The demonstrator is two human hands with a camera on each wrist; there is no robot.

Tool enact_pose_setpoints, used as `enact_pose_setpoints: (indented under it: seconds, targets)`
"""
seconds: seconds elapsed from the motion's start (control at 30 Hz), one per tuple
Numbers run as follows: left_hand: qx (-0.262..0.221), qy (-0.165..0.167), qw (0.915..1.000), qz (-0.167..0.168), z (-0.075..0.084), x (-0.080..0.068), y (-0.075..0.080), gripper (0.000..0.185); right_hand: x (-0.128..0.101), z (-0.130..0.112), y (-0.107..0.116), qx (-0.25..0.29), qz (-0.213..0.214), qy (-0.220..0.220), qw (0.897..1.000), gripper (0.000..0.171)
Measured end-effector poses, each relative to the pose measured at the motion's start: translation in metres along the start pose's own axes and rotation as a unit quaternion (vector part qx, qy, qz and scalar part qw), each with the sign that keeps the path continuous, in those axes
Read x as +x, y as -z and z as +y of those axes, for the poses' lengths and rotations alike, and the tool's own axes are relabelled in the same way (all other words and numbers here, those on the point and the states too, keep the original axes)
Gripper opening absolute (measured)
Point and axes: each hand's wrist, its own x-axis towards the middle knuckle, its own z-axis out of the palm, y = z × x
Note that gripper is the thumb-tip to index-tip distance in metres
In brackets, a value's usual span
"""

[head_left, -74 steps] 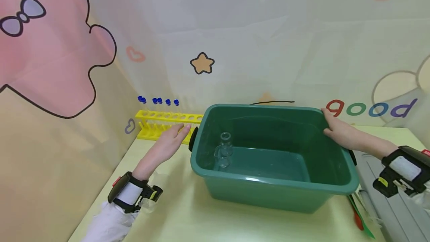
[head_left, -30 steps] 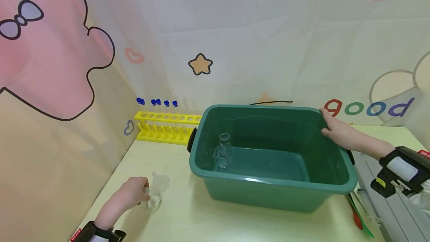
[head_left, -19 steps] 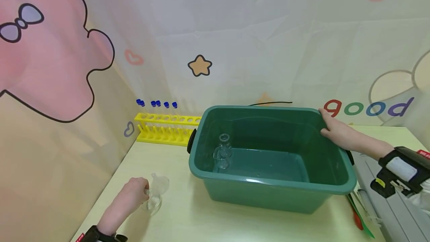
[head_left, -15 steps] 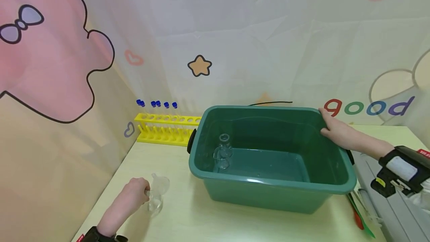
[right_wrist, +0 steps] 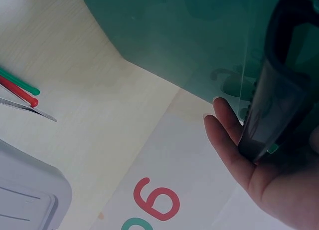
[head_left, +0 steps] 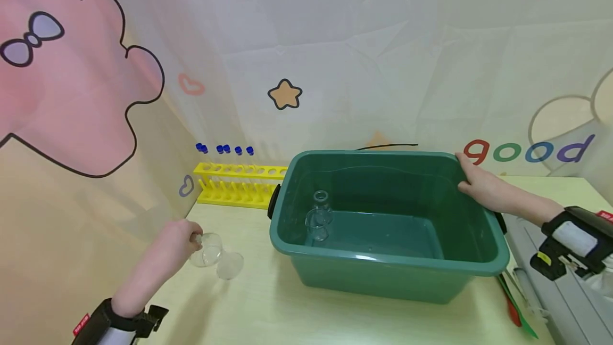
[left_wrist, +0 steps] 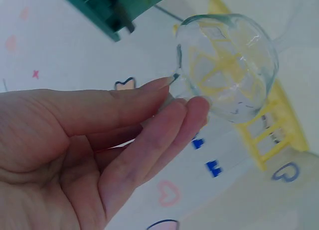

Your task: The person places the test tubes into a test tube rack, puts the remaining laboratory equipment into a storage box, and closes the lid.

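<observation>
My left hand point(head_left: 173, 245) pinches the narrow neck of a clear glass flask point(head_left: 209, 251) between thumb and fingertips. The left wrist view shows the flask's round body point(left_wrist: 269, 65) beyond the fingertips. Beside it in the head view lies a clear funnel point(head_left: 231, 267), partly overlapped by the flask. The right hand point(head_left: 489, 189) holds the right end of a green plastic bin point(head_left: 383, 265), thumb over the inner side of its rim. In the right wrist view, fingers point(right_wrist: 227, 145) lie by the bin's black handle point(right_wrist: 271, 105). Clear glassware point(head_left: 318, 222) stands at the bin's left inside.
Behind and left of the bin stands a yellow test tube rack point(head_left: 234, 202) with several blue-capped tubes. A grey plastic case point(head_left: 570, 281) lies at the right, with green and red thin tools point(head_left: 513, 310) beside it. A printed cloth hangs at the back.
My left hand has come from beside the bin's left end to the front left, taken the flask by its neck and raised it. The right hand stays on the bin.
</observation>
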Motion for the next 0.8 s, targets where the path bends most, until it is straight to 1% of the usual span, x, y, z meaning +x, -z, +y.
enact_pose_setpoints:
  seconds: [0.07, 0.17, 0.3, 0.33, 0.43, 0.5, 0.6, 0.7, 0.8]
  targets:
    - [-0.001, -0.004, 1.0000, 0.008, 0.006, 0.005, 0.013, 0.011, 0.000, 0.000, 0.000, 0.001, -0.002, -0.002, 1.000, 0.064]
    - [0.004, -0.020, 0.9995, 0.024, 0.018, 0.013, 0.031, 0.012, 0.000, 0.000, 0.000, 0.001, -0.001, -0.001, 1.000, 0.064]
    - [0.016, -0.055, 0.9969, 0.054, 0.039, 0.025, 0.052, 0.011, -0.001, 0.001, -0.001, 0.006, 0.000, 0.004, 1.000, 0.064]
    - [0.020, -0.064, 0.9960, 0.059, 0.045, 0.027, 0.056, 0.010, -0.001, 0.001, -0.001, 0.007, 0.000, 0.006, 1.000, 0.065]
    - [0.030, -0.083, 0.9945, 0.057, 0.065, 0.035, 0.066, 0.008, -0.001, 0.002, -0.001, 0.011, -0.001, 0.010, 1.000, 0.065]
    - [0.033, -0.091, 0.9942, 0.047, 0.079, 0.041, 0.069, 0.007, -0.001, 0.002, 0.000, 0.010, -0.002, 0.010, 1.000, 0.065]
    - [0.033, -0.098, 0.9941, 0.033, 0.099, 0.050, 0.068, 0.010, -0.001, 0.002, 0.000, 0.008, -0.003, 0.005, 1.000, 0.065]
    - [0.043, -0.095, 0.9945, 0.017, 0.120, 0.061, 0.062, 0.011, 0.000, 0.001, 0.000, 0.005, -0.003, 0.001, 1.000, 0.064]
    - [0.039, -0.097, 0.9945, -0.006, 0.138, 0.070, 0.055, 0.013, -0.001, 0.001, 0.000, 0.007, -0.003, 0.003, 1.000, 0.064]
